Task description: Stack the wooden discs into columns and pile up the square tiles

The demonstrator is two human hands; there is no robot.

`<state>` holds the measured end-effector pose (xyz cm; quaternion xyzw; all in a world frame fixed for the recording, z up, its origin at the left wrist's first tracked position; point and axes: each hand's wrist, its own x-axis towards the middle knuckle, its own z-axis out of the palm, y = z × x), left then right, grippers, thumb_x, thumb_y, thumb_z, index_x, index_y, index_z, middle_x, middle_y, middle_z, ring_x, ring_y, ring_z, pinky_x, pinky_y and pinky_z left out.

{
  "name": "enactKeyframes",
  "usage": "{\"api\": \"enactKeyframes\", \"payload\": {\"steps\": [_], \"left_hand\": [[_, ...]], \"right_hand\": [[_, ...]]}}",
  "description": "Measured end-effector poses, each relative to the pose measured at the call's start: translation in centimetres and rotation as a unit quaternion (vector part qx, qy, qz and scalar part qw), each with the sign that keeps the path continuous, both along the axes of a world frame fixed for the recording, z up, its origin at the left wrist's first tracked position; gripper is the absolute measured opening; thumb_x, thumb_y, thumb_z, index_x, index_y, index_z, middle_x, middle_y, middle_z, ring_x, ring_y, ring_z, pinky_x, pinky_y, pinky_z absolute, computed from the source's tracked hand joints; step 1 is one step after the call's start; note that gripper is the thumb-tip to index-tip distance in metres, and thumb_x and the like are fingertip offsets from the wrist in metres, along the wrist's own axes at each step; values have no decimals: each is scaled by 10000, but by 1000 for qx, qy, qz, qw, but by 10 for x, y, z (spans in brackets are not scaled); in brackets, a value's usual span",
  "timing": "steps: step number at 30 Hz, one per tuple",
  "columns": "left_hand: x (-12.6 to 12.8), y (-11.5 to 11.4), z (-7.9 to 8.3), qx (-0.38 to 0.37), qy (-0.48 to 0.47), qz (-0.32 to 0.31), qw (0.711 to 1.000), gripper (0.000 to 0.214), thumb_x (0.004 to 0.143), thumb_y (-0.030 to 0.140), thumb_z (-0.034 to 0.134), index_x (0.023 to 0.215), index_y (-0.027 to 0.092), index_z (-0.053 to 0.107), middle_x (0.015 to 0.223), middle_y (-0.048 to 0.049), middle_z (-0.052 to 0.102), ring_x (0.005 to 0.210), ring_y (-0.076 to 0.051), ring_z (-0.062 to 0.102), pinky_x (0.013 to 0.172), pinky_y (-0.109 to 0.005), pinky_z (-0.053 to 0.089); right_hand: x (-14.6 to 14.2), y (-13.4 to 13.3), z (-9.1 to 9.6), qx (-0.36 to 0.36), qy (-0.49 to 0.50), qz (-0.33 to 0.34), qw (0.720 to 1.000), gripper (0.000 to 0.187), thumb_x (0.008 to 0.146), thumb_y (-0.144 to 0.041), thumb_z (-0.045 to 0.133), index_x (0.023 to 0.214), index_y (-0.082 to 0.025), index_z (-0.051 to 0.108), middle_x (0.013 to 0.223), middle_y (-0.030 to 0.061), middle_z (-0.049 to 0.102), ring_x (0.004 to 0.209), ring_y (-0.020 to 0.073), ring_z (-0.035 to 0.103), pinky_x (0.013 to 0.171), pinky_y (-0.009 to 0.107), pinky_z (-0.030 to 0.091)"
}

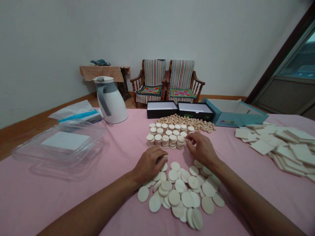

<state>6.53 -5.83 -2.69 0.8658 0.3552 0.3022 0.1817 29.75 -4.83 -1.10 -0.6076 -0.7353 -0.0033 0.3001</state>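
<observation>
Round wooden discs stand in several short stacks (165, 141), set in rows at the middle of the table. In front of them lies a loose heap of the same discs (180, 186). My left hand (150, 165) is curled at the heap's far left edge, thumb and fingers closed on a pale disc that shows only in part. My right hand (203, 148) is at the right end of the front row, thumb and fingertips closed together beside the last stack. A pale edge like a disc shows at these fingertips, mostly hidden by the fingers.
Behind the stacks lie many small wooden beads (192, 123), two black boxes (162, 113) and a blue box (236, 114). Square wooden boards (283, 144) are piled right. A clear plastic container (61, 147), a white jug (113, 105) and a tissue pack (83, 116) stand left on the pink cloth (123, 203).
</observation>
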Motion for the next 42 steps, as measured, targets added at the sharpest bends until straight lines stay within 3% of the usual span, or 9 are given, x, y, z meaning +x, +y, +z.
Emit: {"api": "enactKeyframes", "payload": {"steps": [4,12,17,21,24,31,39,42], "left_hand": [[0,1,0,-2,0,0,1000,175,881,207,500,933,152,657,866,-57,649,844,-168,575,779,-283,441],[1,0,2,-6,3,-3,1000,201,895,224,478,946,153,659,874,-68,651,845,-171,579,780,-294,454],[0,0,2,-6,-2,-5,1000,197,892,209,478,949,151,658,874,-67,652,842,-168,582,786,-293,457],[0,1,1,-7,-5,0,1000,195,884,205,489,972,149,654,904,-71,656,863,-170,588,793,-294,460],[0,1,-1,-8,-3,-1,1000,193,884,210,491,965,150,655,899,-71,655,858,-170,588,788,-294,461],[-1,2,1,-3,-7,-6,1000,195,884,213,488,963,152,657,890,-72,654,853,-168,588,785,-292,465],[0,1,2,-3,-8,-4,1000,198,877,213,493,952,152,665,875,-71,657,835,-166,589,762,-286,469],[0,2,2,-1,-7,-4,1000,199,882,215,490,962,152,661,881,-70,655,836,-165,588,766,-285,468]], "right_hand": [[-2,-2,-3,-65,-45,-17,997,125,773,-179,488,799,-173,610,753,37,567,710,157,515,652,261,343],[-4,-4,-1,-73,-43,-2,996,193,778,-170,473,887,-169,632,801,45,594,724,151,530,661,254,350],[14,-4,12,-96,-58,-25,993,168,769,-177,490,837,-172,644,787,51,630,693,154,552,631,259,357],[36,-16,23,-211,-94,55,972,165,702,-149,568,835,-196,652,815,40,648,711,156,570,613,244,372],[45,-24,25,-247,-118,120,954,271,660,-113,606,904,-226,641,905,33,630,783,160,575,653,242,392],[38,-16,12,-227,-144,75,960,254,713,-130,565,953,-174,636,889,79,610,793,181,571,686,283,400],[17,-15,9,-186,-187,15,964,104,754,-132,500,748,-145,604,809,123,619,699,187,567,608,291,365],[11,-14,6,-139,-179,19,974,118,789,-133,484,820,-144,597,845,126,613,745,195,563,640,292,383]]}}
